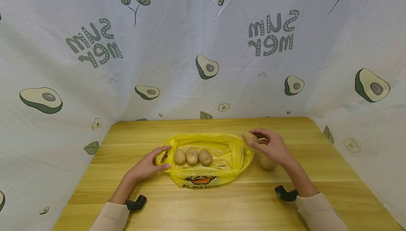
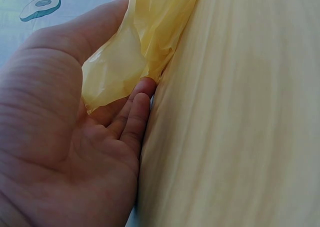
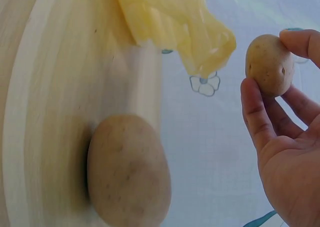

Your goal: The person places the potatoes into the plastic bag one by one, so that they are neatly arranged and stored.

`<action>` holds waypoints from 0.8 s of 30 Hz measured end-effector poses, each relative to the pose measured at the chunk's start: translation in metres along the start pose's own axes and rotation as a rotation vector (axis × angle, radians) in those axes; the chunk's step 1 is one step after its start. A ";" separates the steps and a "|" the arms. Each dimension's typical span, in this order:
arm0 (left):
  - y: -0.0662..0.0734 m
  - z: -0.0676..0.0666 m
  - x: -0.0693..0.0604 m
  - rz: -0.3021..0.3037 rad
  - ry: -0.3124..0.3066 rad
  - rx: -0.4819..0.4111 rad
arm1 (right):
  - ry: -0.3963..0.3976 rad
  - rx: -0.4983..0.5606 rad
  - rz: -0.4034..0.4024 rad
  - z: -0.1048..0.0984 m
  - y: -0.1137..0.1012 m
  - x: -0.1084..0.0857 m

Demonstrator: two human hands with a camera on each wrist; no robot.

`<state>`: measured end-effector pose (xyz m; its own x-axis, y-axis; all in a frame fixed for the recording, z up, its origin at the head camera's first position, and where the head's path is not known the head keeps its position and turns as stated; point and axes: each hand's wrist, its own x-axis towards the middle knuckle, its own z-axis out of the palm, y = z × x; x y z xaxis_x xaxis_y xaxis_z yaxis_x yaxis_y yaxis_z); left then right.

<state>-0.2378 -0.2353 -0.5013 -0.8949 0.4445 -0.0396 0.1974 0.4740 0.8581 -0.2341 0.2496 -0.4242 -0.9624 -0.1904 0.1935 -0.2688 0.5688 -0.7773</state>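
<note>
A yellow plastic bag [image 1: 203,180] lies with its mouth spread wide on the table. Inside, three potatoes [image 1: 192,156] sit in a row toward the left side. My left hand [image 1: 147,164] grips the bag's left edge; up close in the left wrist view, thumb and fingers lie around the yellow plastic [image 2: 117,62]. Above the table, just past the bag's right rim, my right hand [image 1: 274,148] pinches a potato [image 3: 267,64] between thumb and fingertips. Another potato [image 1: 268,163] rests on the table below that hand, partly hidden by it in the head view.
The wooden table [image 1: 222,210] has rounded far corners. A pale curtain [image 1: 177,47] printed with avocados hangs behind it and along both sides. Black wrist mounts [image 1: 136,202] sit on both forearms.
</note>
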 end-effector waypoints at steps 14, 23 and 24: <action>0.000 0.000 0.000 0.005 0.001 -0.004 | -0.041 0.050 -0.029 0.019 -0.011 0.009; -0.003 0.001 0.001 0.012 0.004 0.000 | -0.074 0.077 -0.058 0.036 -0.014 0.010; -0.003 0.001 0.001 0.012 0.004 0.001 | -0.079 0.079 -0.061 0.038 -0.014 0.010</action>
<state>-0.2389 -0.2353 -0.5041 -0.8939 0.4474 -0.0275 0.2084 0.4691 0.8582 -0.2388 0.2090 -0.4339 -0.9377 -0.2866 0.1966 -0.3198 0.4898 -0.8111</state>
